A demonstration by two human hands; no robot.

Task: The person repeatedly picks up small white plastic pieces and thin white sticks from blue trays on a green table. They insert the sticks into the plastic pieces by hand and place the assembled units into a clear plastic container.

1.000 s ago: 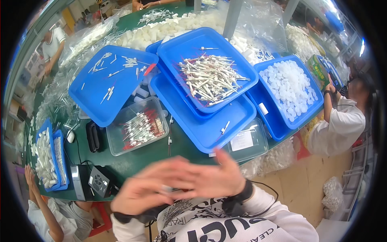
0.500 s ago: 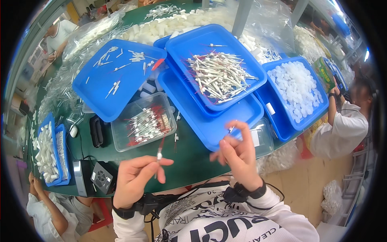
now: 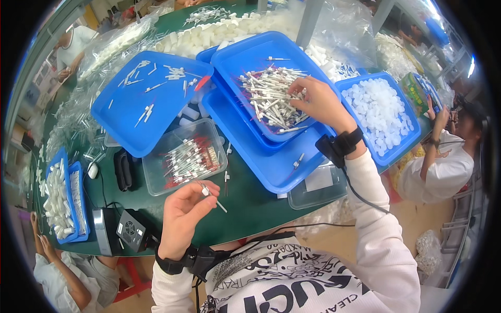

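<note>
Grn tbl (image 3: 245,208); held wht pc (image 3: 205,192) slim, rod-like.

The far middle tray (image 3: 232,55) was blue beneath cream-white pieces (image 3: 266,101) with red wires, the far left tray (image 3: 125,130) the same blue under white slivers (image 3: 144,113), and the right tray (image 3: 400,146) blue around translucent white discs (image 3: 377,109). A clear box (image 3: 155,166) showed white and red parts (image 3: 190,160) against the dark green tabletop (image 3: 240,215). Near, the white sweatshirt (image 3: 377,237) bore black lettering, and 2 wristbands (image 3: 349,141) were black.
</note>
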